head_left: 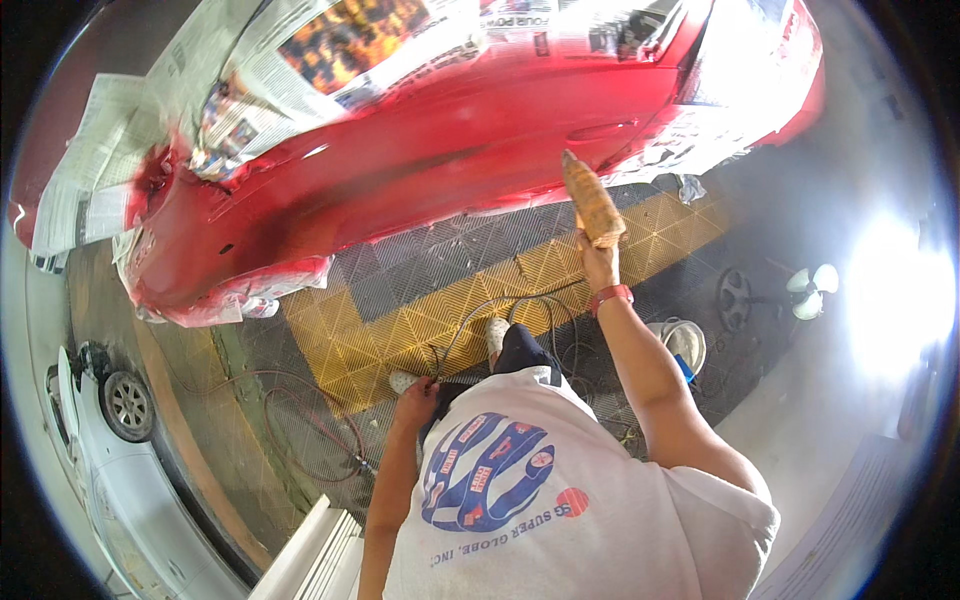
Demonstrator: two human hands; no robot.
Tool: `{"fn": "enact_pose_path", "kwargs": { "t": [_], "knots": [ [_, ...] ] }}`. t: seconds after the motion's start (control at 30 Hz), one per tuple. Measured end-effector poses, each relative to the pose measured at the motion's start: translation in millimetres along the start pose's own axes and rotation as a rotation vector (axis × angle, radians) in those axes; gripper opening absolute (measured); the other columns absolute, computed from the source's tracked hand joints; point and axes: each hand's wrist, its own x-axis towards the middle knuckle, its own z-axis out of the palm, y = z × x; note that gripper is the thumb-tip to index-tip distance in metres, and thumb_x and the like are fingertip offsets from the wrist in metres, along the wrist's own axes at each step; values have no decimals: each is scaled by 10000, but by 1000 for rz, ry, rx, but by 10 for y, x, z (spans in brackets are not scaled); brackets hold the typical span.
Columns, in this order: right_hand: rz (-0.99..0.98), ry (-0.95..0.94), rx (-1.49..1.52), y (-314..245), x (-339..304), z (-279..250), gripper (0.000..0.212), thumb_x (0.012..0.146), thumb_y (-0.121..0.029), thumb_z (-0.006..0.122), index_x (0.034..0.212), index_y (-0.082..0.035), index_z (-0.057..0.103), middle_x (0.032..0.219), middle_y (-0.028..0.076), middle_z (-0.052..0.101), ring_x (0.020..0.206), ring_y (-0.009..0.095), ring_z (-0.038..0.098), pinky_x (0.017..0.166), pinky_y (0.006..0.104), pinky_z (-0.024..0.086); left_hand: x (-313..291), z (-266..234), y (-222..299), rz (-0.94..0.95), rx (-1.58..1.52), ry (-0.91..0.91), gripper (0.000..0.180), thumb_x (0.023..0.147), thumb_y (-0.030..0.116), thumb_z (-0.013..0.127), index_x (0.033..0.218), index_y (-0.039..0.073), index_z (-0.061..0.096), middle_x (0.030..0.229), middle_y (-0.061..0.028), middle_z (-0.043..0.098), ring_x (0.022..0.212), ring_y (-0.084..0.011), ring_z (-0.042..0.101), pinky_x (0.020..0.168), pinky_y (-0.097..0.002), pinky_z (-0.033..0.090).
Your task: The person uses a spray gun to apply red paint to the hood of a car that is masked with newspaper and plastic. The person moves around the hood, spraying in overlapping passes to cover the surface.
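Observation:
My right hand (pixel 599 262) reaches forward, closed on a spray gun (pixel 594 205) whose body is tan, stained and seemingly wrapped. Its dark tip points toward the lower side of a red car (pixel 450 150), a short gap away from the panel. From below this hand a dark air hose (pixel 505 298) curves back to my left hand (pixel 416 402). That hand hangs by my hip, fingers curled round the hose. Newspaper (pixel 285 85) masks the car's windows and one end, and red paint coats its edges. Red overspray also marks the covered wheel area (pixel 285 285).
Yellow and grey grid matting (pixel 400 330) covers the floor beside the car. Hose loops (pixel 315 420) lie behind my feet on the left. A white bucket (pixel 683 347), a fan (pixel 812 292) and a bright lamp (pixel 900 305) stand right. A pale car (pixel 150 500) is parked at left.

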Motion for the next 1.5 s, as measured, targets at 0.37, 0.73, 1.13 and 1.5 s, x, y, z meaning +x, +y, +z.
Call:
{"fn": "enact_pose_path", "kwargs": {
  "t": [0.37, 0.73, 1.13, 1.5],
  "knots": [
    [186, 381, 99, 445, 1484, -1379, 384, 939, -171, 797, 1243, 7, 645, 1120, 80, 702, 974, 205, 661, 860, 359, 523, 231, 134, 1144, 192, -21, -112, 474, 1031, 397, 635, 1330, 30, 644, 1243, -212, 725, 1160, -389, 690, 986, -477, 549],
    [114, 119, 122, 1484, 810, -190, 265, 945, -104, 750, 1179, -74, 629, 988, 16, 633, 845, 156, 599, 734, 323, 506, -307, 483, 236, -223, -196, -39, 376, 1011, 345, 657, 1240, 48, 683, 1173, -211, 744, 1120, -409, 702, 962, -501, 540],
    [-51, -370, -153, 636, -1767, 2879, 474, 946, -195, 779, 1357, -8, 633, 1270, 122, 726, 1192, 248, 673, 1020, 373, 513, -1753, 854, -1802, -733, -443, 172, 410, 1026, 349, 630, 1235, -3, 659, 1186, -219, 742, 1141, -405, 704, 984, -470, 527],
    [-290, -514, -143, 825, -3170, 5545, 459, 953, -381, 700, 1327, -119, 655, 1287, 171, 709, 1220, 347, 657, 1032, 433, 518, -2405, 529, -2677, -758, -503, 215, 347, 1021, 316, 655, 1154, -4, 649, 1046, -201, 755, 1015, -369, 731, 894, -450, 541]
  ]
}}
